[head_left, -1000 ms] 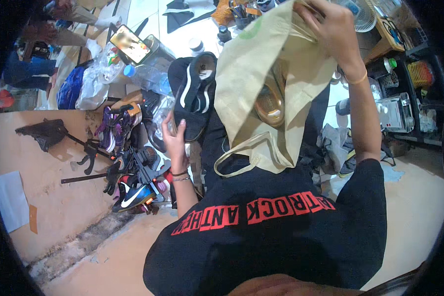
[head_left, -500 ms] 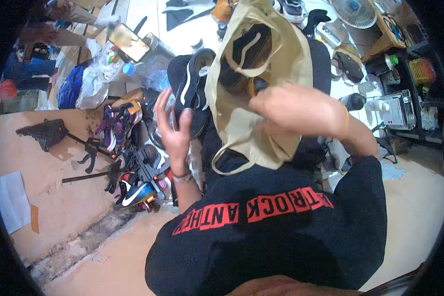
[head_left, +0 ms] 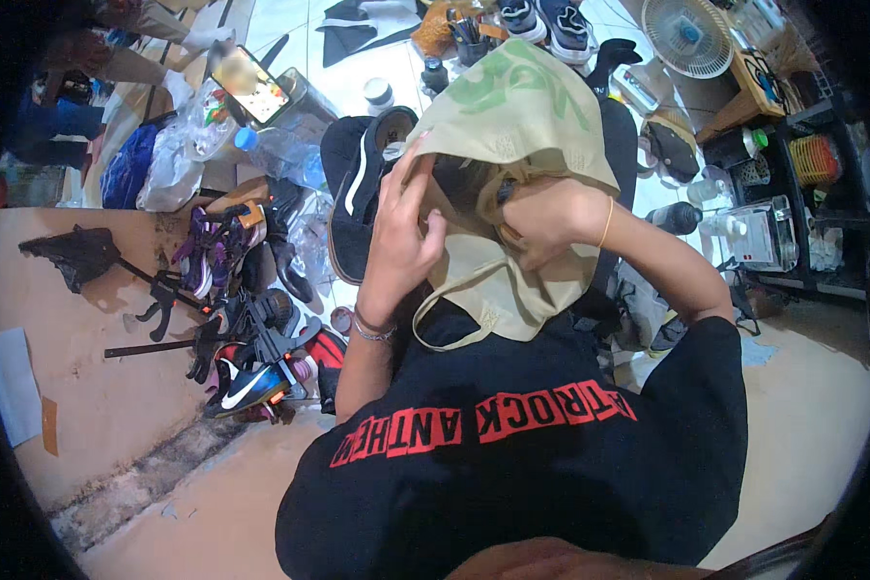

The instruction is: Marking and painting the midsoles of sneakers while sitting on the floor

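A beige cloth bag (head_left: 541, 116) with a faded green print lies across my lap, its mouth facing me and its upper side folded over. One loop handle hangs at the near left. My left hand (head_left: 403, 242) rests against the left edge of the mouth, fingers stretched up along it and thumb apart. Into the opening reaches my right hand (head_left: 556, 217), fingers curled beside a dark item; what they hold is partly hidden by the bag and shadow. Left of the bag sits a black shoe (head_left: 350, 217) with a white wavy stripe.
Clamps (head_left: 271, 324) and several shoes, including a blue sneaker (head_left: 251, 389), lie at the left. A plastic bottle (head_left: 285, 155) and a phone (head_left: 249, 82) are further back. At the right stand a fan (head_left: 686, 37), a dark bottle (head_left: 677, 218) and a black rack (head_left: 831, 232).
The bag's far side has dropped toward me, covering the striped shoe seen inside it. My left hand has moved right to the bag's edge, and my right hand has gone deeper into the opening.
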{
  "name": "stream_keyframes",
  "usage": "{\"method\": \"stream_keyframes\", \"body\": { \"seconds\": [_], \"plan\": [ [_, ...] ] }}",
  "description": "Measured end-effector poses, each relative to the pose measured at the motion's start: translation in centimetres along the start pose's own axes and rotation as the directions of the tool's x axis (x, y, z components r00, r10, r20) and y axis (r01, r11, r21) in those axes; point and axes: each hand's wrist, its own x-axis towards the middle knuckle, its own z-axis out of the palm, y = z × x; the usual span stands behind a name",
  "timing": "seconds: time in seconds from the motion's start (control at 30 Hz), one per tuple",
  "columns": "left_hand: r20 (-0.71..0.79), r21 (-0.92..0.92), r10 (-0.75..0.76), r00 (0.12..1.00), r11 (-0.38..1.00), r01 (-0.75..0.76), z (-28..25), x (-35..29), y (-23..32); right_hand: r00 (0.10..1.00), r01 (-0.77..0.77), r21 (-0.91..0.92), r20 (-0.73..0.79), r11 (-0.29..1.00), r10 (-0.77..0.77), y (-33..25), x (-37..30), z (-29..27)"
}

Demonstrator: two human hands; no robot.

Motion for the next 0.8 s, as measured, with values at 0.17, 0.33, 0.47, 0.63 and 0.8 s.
{"method": "stream_keyframes", "body": {
  "seconds": [0.17, 0.33, 0.47, 0.63, 0.8],
  "plan": [
    [-0.016, -0.06, -0.169, 0.985, 0.984, 0.168, -0.7, -0.8, -0.4, 0.967, -0.018, -0.099, -0.256, 0.995, -0.008, 1.0, -4.5, 1.5],
    [0.014, -0.082, -0.071, 0.997, 0.994, 0.072, -0.5, -1.1, -0.5, 0.981, -0.119, -0.054, -0.158, 0.991, 0.11, 0.3, -5.4, 1.2],
    [-0.124, 0.193, 0.123, 0.985, 0.976, -0.098, -0.7, -0.9, 2.0, 0.863, -0.009, -0.173, -0.5, 0.985, -0.08, 0.5, -1.7, 4.1],
    [0.253, 0.107, 0.049, 0.966, 0.991, -0.078, -0.3, -4.5, 3.0, 0.936, 0.07, 0.118, -0.351, 0.991, -0.025, 2.0, -1.3, 3.4],
    [0.332, 0.17, -0.032, 0.943, 0.985, -0.027, 1.8, -6.5, 1.1, 0.851, 0.347, 0.567, -0.526, 0.747, 0.004, 4.3, -3.9, -0.6]
  ]
}}
